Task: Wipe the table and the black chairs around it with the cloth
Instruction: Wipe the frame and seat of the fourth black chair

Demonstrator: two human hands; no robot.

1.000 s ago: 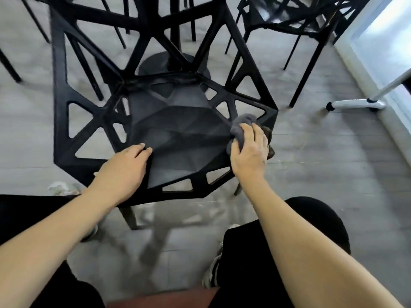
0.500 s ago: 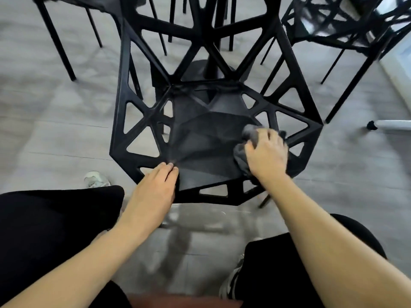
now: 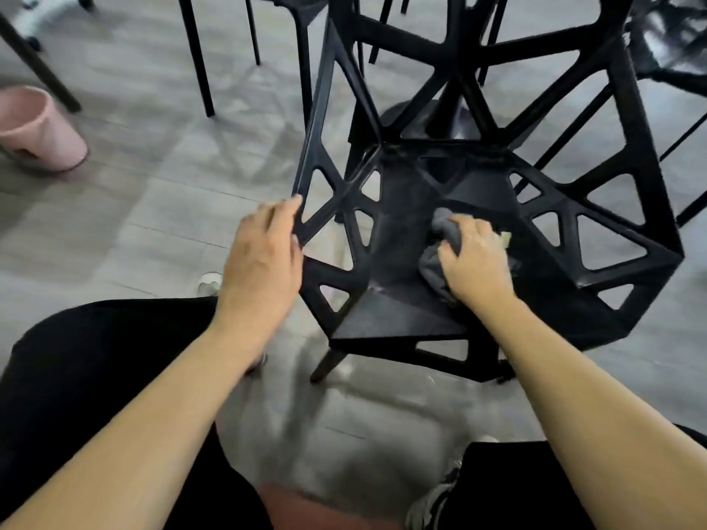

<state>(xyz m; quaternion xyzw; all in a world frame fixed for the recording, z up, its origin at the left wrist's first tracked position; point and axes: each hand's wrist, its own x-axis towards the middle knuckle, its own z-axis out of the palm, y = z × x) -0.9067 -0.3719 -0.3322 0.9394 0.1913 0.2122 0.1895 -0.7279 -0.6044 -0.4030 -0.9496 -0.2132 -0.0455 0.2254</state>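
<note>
A black chair [image 3: 398,319] with a triangle-lattice frame stands in front of me, its seat facing up. My right hand [image 3: 474,258] grips a bunched grey cloth [image 3: 440,239] and presses it on the middle of the seat. My left hand [image 3: 264,262] rests on the chair's left frame edge, with its fingertips on the upright bar. The table top is out of view; only its dark round base [image 3: 432,120] shows behind the chair's backrest.
A pink bucket [image 3: 36,132] lies on the grey floor at the far left. Legs of other black chairs [image 3: 199,55] stand behind, with another black chair [image 3: 673,44] at the top right. My knees in black trousers fill the lower corners.
My right hand has slid the cloth from the seat's right edge toward its middle. My left hand has shifted from the seat's front to the left frame edge. The view has swung left.
</note>
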